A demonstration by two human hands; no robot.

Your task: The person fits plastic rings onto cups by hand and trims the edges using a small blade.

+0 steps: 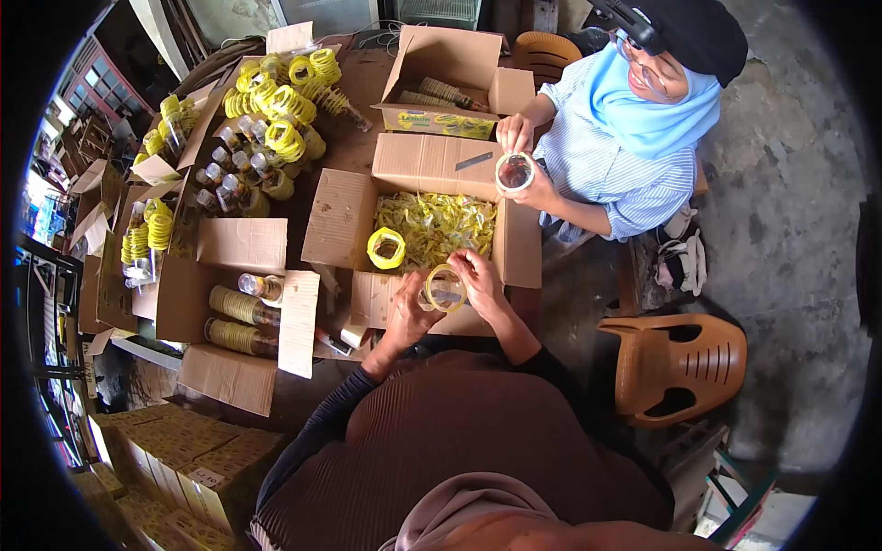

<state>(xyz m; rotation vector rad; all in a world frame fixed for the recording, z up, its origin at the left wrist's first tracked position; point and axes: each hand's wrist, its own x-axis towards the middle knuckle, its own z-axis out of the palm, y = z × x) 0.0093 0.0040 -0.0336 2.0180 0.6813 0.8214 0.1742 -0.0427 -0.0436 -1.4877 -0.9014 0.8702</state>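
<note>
My left hand (412, 312) is wrapped round a clear container with a yellow rim (446, 298), tilted so its round mouth faces up at me. The fingers of my right hand (480, 278) are closed at the far right part of that rim. Both hands are above the near flap of an open cardboard box (340, 220). Inside the box lies a heap of yellow and clear scraps (441, 225). On the heap's left side sits a yellow ring-shaped piece (386, 248), with something dark in its middle.
Across the table's right side a co-worker (611, 138) holds a similar round container (514, 172). Stacks of yellow-ringed containers (280, 101) crowd the left. More stacks lie in a box (230, 367) at near left and a box (441, 55) behind. An orange chair (680, 367) stands right.
</note>
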